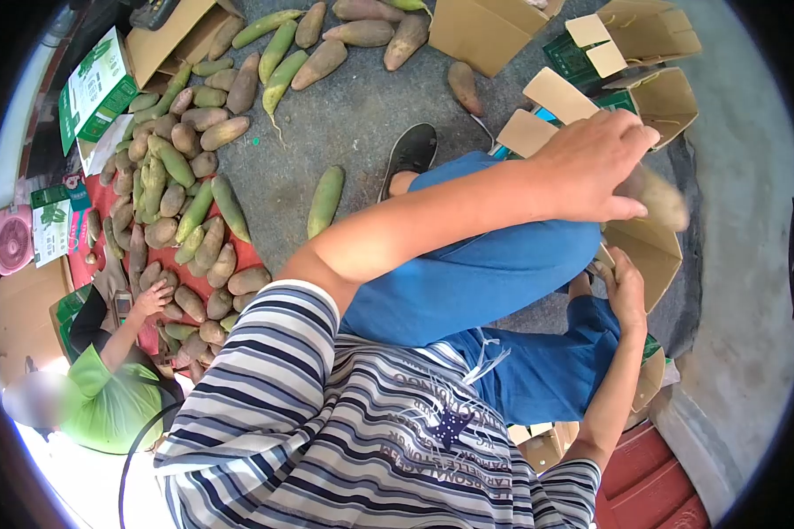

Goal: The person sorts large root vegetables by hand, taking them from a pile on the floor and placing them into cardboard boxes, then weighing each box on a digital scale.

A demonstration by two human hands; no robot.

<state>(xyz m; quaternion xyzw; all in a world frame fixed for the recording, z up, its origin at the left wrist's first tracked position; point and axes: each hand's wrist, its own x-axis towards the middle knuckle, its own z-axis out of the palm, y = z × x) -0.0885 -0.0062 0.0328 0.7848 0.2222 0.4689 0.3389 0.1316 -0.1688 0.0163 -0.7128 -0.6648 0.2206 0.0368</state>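
Note:
My left hand (591, 167) reaches across to the right, its thumb and fingers around a brownish radish (663, 201) smeared by motion. The radish is above an open cardboard carton (657, 256). Lower down, my right hand (624, 289) grips that carton's near edge, its fingers partly hidden. A single green radish (327, 201) lies on the grey floor mat (278, 207) near my left elbow. At the left is a large pile of radishes (172, 163), some green, some muddy brown, partly on red cloth.
More open cartons (653, 35) stand at the upper right, and another carton (476, 35) at the top. A co-worker in a green shirt (110, 401) reaches into the pile at the lower left. A pink fan (11, 240) stands at the far left; a red slatted surface (648, 485) is lower right.

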